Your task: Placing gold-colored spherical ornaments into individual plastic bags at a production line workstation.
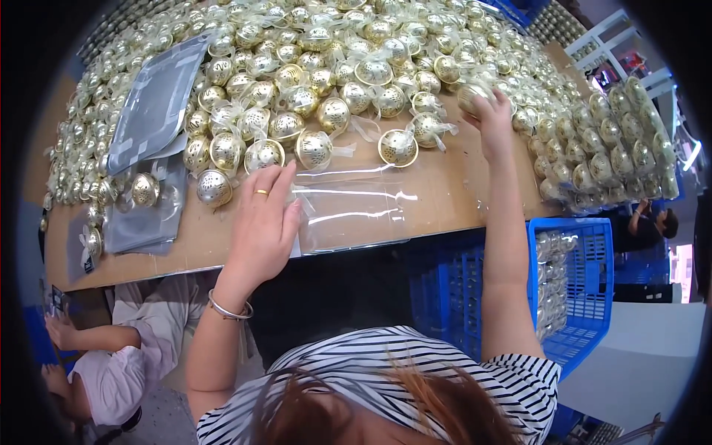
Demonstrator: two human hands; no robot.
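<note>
My right hand (492, 119) reaches out over the far right of the table, its fingers curled round a gold ball ornament (475, 96) with a pale ribbon. My left hand (263, 219) lies palm down with its fingers stretched out, a ring and a bangle on it. Its fingertips rest at the left end of a flat clear plastic bag (348, 211) near the table's front edge. Just beyond those fingertips sit a gold ball with cut-out holes (314, 150) and another one (265, 156). A single ornament (398, 148) stands beyond the bag's right end.
A mass of gold balls with ribbons covers the table's (452, 193) far part. On the left lie grey taped sheets (159, 104) and clear bags (148, 215). Stacked packed ornaments (608, 148) stand at the right edge, above a blue crate (571, 348). Another person (111, 371) is at lower left.
</note>
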